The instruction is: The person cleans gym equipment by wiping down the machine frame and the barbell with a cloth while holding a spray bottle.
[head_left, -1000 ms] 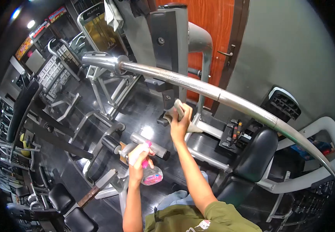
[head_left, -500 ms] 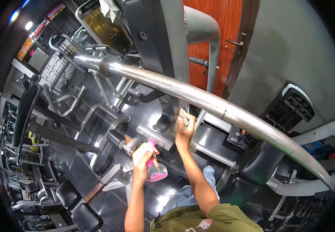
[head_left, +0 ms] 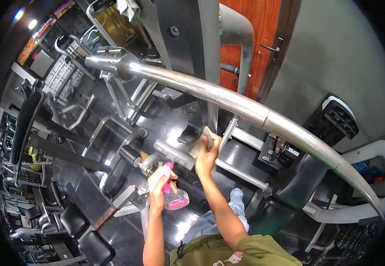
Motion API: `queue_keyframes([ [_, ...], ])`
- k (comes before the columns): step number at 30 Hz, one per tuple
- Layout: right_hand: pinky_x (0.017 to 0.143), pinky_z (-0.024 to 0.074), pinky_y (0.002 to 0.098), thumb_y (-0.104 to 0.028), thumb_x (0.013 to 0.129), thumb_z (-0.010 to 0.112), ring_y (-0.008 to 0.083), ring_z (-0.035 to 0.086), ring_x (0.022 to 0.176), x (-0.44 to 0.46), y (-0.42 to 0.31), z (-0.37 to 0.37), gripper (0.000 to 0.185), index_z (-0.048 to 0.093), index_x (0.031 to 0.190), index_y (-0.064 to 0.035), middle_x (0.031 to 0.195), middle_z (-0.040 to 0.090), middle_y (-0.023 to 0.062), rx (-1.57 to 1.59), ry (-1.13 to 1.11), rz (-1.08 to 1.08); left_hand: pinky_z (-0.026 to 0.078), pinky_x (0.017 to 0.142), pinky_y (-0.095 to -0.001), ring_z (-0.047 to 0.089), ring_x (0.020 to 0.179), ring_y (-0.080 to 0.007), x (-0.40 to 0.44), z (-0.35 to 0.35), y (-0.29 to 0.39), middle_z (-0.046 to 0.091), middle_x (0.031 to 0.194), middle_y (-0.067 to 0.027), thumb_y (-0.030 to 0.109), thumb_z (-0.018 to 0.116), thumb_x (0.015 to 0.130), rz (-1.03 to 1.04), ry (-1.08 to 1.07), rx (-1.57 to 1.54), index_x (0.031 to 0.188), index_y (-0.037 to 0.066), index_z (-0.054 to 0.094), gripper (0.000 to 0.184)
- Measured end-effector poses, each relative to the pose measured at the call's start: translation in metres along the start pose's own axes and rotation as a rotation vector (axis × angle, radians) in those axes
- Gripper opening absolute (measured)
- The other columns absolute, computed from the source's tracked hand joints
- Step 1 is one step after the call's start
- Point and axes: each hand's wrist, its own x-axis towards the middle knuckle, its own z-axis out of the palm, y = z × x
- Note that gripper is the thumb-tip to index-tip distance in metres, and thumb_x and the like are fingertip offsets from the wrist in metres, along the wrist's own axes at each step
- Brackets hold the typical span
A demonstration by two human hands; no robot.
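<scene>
My left hand [head_left: 157, 189] is closed around the neck of a clear spray bottle [head_left: 177, 200] with a pink trigger head and a pink label. The bottle tilts to the right, below a grey cylindrical tube on the machine. In my right hand [head_left: 206, 160] is a beige cloth [head_left: 196, 149], pressed against the dark end of a machine part [head_left: 189, 134] beside the upright post. The fingers wrap over the cloth, and part of that contact is hidden. Above both hands a knurled metal barbell [head_left: 228, 98] crosses the view diagonally.
Grey machine frames and a black padded bench [head_left: 274, 217] surround me. A wooden door [head_left: 241, 57] stands behind the post. A black rack of trays [head_left: 334, 117] is against the grey wall. Another light cloth [head_left: 128, 9] hangs at the top. Gym machines fill the left.
My right hand with the cloth has shifted slightly left and down, and more of the cloth shows. The left hand and bottle sit slightly lower left; the view has moved a little.
</scene>
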Motion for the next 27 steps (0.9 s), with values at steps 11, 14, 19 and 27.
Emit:
queue_keyframes([
  [11,0.099,0.0433,0.0395,-0.010,0.093,0.065,0.0300,0.057,0.111,-0.004,0.025,0.002,0.030,0.056,0.119,0.0004,0.115,0.058,0.0161,-0.013,-0.027,-0.089,0.049,0.057,-0.0284,0.062,0.055,-0.0179,-0.004,0.001,0.003,0.064,0.085,-0.0129,0.026,0.054,0.096,0.055,-0.002,-0.046,0.094,-0.004,0.062,0.031],
  [14,0.100,0.0421,0.0394,-0.018,0.097,0.065,0.0324,0.057,0.112,0.006,0.032,-0.003,0.031,0.056,0.120,0.0010,0.114,0.058,0.0160,0.028,-0.067,0.116,0.049,0.056,-0.0284,0.062,0.056,-0.0178,-0.004,0.002,0.003,0.063,0.088,-0.0123,0.025,0.054,0.096,0.073,-0.021,-0.050,0.094,-0.005,0.063,0.031],
  [19,0.098,0.0457,0.0387,-0.008,0.093,0.066,0.0297,0.062,0.110,-0.021,-0.025,-0.021,0.024,0.062,0.115,0.0016,0.114,0.064,0.0161,0.047,-0.275,-0.100,0.048,0.053,-0.0264,0.060,0.054,-0.0154,-0.001,0.030,0.033,0.062,0.087,-0.0103,0.018,0.059,0.093,0.149,-0.036,-0.004,0.095,-0.007,0.065,0.026],
  [27,0.087,0.0522,0.0337,0.003,0.078,0.074,0.0259,0.068,0.098,0.040,-0.147,-0.092,0.033,0.071,0.111,-0.0006,0.106,0.069,0.0160,-0.081,-0.329,-0.448,0.042,0.046,-0.0270,0.057,0.049,-0.0131,0.038,0.069,0.110,0.062,0.075,-0.0085,0.012,0.062,0.090,0.370,-0.147,0.033,0.084,-0.006,0.067,0.020],
])
